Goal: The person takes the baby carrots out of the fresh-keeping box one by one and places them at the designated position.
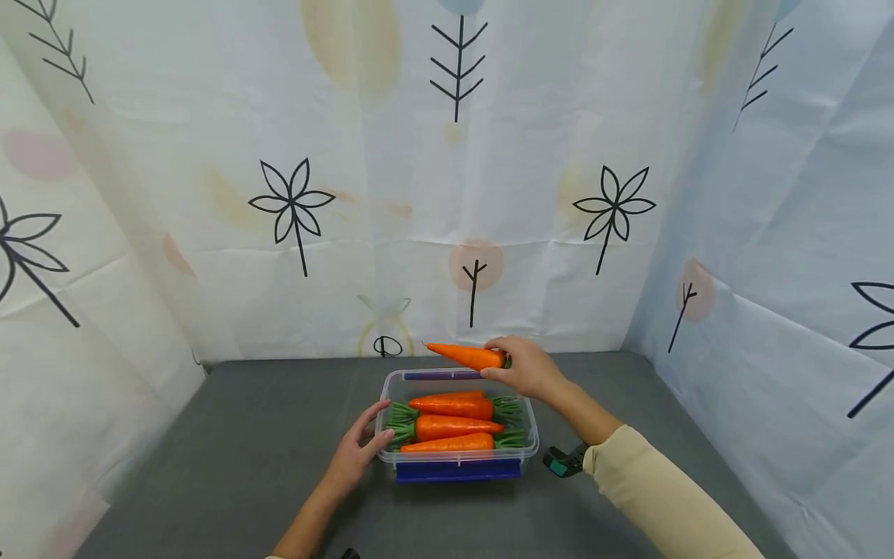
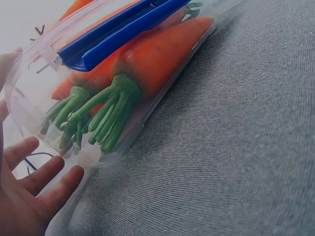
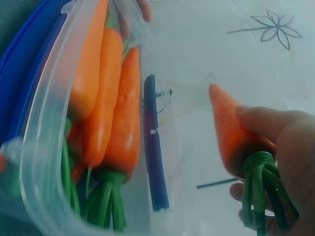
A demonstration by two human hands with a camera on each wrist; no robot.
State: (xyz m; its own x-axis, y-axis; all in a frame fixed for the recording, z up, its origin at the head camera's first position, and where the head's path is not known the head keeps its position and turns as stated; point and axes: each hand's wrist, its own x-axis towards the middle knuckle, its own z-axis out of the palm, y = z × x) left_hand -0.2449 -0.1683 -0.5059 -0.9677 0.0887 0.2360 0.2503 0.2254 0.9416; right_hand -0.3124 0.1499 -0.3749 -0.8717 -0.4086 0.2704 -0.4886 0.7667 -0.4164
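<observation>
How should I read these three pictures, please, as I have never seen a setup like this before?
There is no robot here, just a person's two bare hands. The wide picture comes from a camera worn on the head, looking forward and down. The other two come from cameras worn on the wrists, one showing the left hand at work, the other the right hand.

On the grey surface stands a clear plastic box with a blue strip along its near side. Several carrots with green tops lie inside it. The right hand has another carrot in its grip, raised above the far side. The left hand is at the box's left end, holding no carrot.
</observation>
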